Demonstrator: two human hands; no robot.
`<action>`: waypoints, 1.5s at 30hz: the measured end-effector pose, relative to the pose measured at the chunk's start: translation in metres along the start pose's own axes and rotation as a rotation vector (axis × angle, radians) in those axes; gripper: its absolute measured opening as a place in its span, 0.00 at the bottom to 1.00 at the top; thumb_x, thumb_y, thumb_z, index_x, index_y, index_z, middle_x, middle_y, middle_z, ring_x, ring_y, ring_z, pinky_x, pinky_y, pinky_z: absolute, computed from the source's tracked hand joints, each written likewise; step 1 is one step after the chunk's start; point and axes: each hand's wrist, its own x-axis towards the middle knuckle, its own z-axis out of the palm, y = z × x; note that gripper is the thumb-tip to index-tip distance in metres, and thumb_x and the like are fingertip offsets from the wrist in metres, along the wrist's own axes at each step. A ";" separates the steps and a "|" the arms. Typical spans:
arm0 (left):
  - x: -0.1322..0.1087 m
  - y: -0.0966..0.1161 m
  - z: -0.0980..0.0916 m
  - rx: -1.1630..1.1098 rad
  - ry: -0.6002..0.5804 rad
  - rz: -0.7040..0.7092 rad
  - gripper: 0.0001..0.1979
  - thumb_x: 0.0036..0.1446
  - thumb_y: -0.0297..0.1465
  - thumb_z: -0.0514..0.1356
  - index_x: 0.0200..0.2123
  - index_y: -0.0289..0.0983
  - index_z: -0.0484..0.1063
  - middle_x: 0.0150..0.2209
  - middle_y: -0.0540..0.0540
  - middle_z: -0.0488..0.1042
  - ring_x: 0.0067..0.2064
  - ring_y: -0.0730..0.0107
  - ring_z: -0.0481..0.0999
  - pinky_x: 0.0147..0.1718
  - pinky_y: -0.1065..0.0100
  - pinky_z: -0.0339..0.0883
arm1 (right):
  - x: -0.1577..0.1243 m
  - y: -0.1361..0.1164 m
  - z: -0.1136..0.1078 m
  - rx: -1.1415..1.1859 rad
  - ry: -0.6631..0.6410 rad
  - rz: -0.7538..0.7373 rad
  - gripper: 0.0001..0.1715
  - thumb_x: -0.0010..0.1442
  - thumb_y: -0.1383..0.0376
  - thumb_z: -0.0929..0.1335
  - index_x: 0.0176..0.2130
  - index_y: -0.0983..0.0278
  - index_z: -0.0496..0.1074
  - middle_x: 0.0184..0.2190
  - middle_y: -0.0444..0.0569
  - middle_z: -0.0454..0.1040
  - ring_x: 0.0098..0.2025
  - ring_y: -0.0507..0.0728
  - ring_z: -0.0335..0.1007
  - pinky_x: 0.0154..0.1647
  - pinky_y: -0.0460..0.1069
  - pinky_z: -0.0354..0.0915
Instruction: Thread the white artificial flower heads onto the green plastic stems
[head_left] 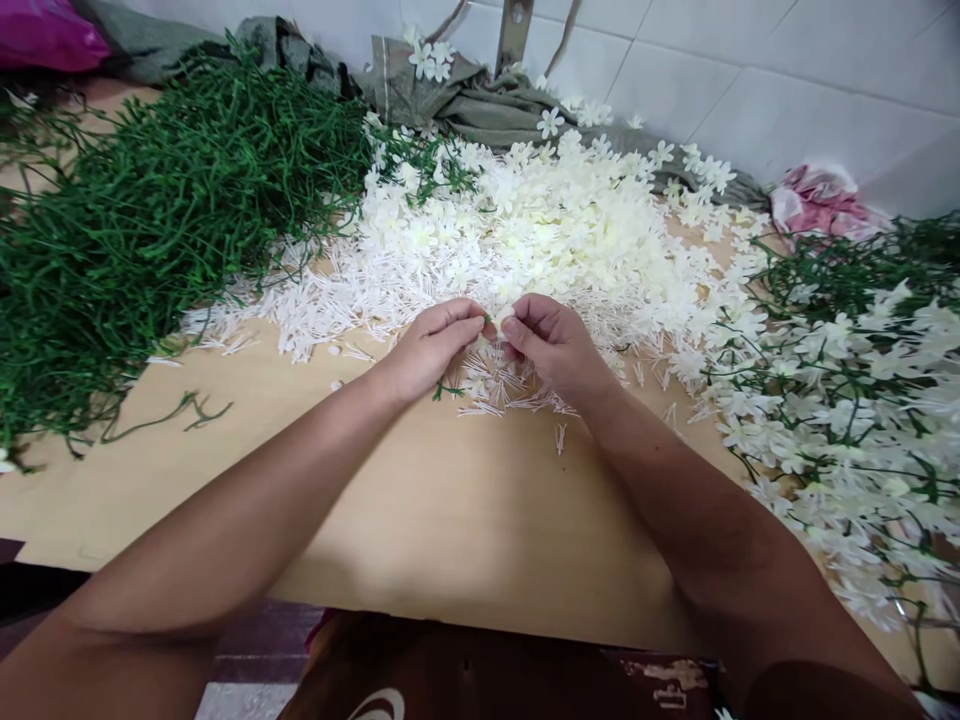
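Observation:
My left hand (431, 345) and my right hand (559, 350) meet at the middle of the table, fingertips almost touching. Thumb and forefinger of the left are pinched on a green plastic stem (448, 390), whose lower end shows under the hand. Between the right thumb and fingers is a white artificial flower (504, 320), held against the stem's tip. Just beyond both hands spreads a heap of loose white artificial flowers (525, 230). Thin white stamen sticks (499, 385) lie scattered below and around the fingers.
A big pile of green stems (165, 190) covers the left side. Flowers joined to stems (847, 420) are massed on the right. Grey-green cloth (480, 105) runs along the tiled wall (690, 80). A pink-and-white bag (825, 205) sits at the back right. The table's near edge is close to my body.

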 end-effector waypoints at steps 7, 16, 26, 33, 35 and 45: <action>0.001 -0.007 -0.002 0.143 -0.048 0.035 0.14 0.59 0.37 0.51 0.24 0.37 0.62 0.19 0.55 0.56 0.21 0.78 0.54 0.21 0.72 0.50 | -0.001 -0.005 -0.004 -0.005 -0.074 0.013 0.21 0.53 0.54 0.72 0.24 0.63 0.61 0.16 0.36 0.58 0.19 0.44 0.50 0.20 0.45 0.48; 0.004 -0.007 -0.004 0.249 -0.075 0.065 0.14 0.60 0.33 0.49 0.22 0.37 0.60 0.19 0.55 0.55 0.21 0.78 0.53 0.21 0.72 0.49 | -0.001 -0.006 -0.005 -0.146 -0.066 -0.032 0.15 0.55 0.62 0.69 0.23 0.64 0.61 0.17 0.36 0.55 0.19 0.44 0.46 0.20 0.45 0.45; 0.005 -0.008 0.000 0.344 -0.037 0.032 0.15 0.58 0.31 0.49 0.19 0.37 0.56 0.17 0.55 0.54 0.21 0.78 0.54 0.23 0.71 0.50 | -0.005 -0.005 0.004 -0.346 0.017 -0.086 0.14 0.55 0.66 0.67 0.22 0.62 0.59 0.17 0.38 0.57 0.20 0.46 0.49 0.21 0.45 0.48; 0.005 -0.010 0.003 0.467 -0.010 0.046 0.14 0.56 0.31 0.49 0.19 0.37 0.57 0.18 0.54 0.57 0.23 0.76 0.56 0.25 0.71 0.51 | -0.001 0.002 0.001 -0.199 0.004 0.013 0.14 0.54 0.61 0.69 0.24 0.63 0.62 0.17 0.40 0.65 0.19 0.46 0.56 0.21 0.45 0.52; 0.005 -0.010 0.003 0.468 -0.023 0.052 0.14 0.56 0.31 0.48 0.19 0.37 0.57 0.18 0.54 0.58 0.23 0.76 0.57 0.25 0.71 0.51 | 0.000 0.001 -0.001 -0.175 -0.041 0.043 0.16 0.53 0.59 0.71 0.23 0.63 0.62 0.17 0.39 0.65 0.19 0.46 0.55 0.21 0.45 0.51; 0.005 -0.008 0.001 0.512 -0.102 0.029 0.13 0.55 0.30 0.48 0.19 0.37 0.56 0.18 0.53 0.58 0.23 0.76 0.57 0.26 0.71 0.52 | 0.000 -0.001 -0.003 -0.194 -0.114 0.065 0.15 0.53 0.65 0.70 0.22 0.64 0.61 0.16 0.38 0.62 0.18 0.44 0.50 0.19 0.43 0.48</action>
